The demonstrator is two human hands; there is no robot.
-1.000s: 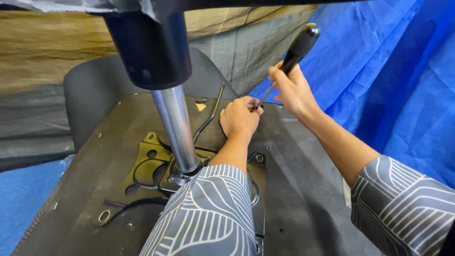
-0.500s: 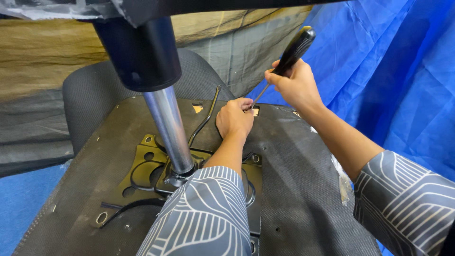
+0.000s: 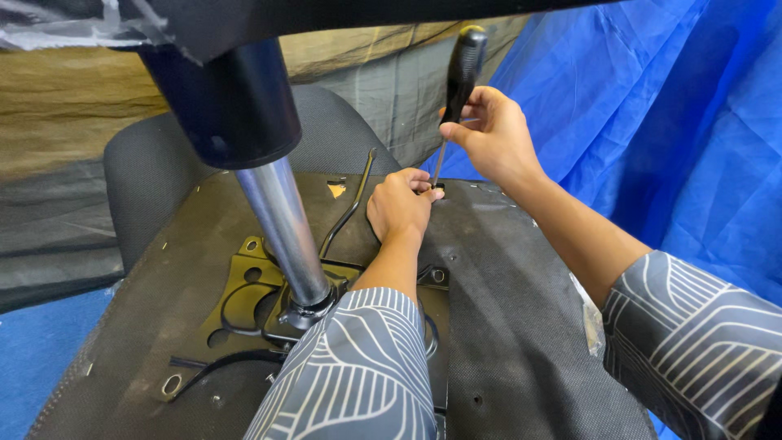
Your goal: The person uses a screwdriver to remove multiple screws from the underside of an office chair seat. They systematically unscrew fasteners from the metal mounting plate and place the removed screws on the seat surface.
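Right hand (image 3: 493, 134) clenching black-handled long screwdriver (image 3: 460, 73), its long axis standing near upright, tip pointing down onto the upturned black fabric seat underside (image 3: 505, 310), left hand (image 3: 397, 208) curling closed around the tip.

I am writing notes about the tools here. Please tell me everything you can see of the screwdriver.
The screwdriver has a thick black handle with a rounded top and a thin metal shaft. It stands almost upright, leaning slightly. The right hand grips the lower handle; the left hand holds its fingers around the tip, which meets the upturned chair seat's underside, so the tip is hidden.
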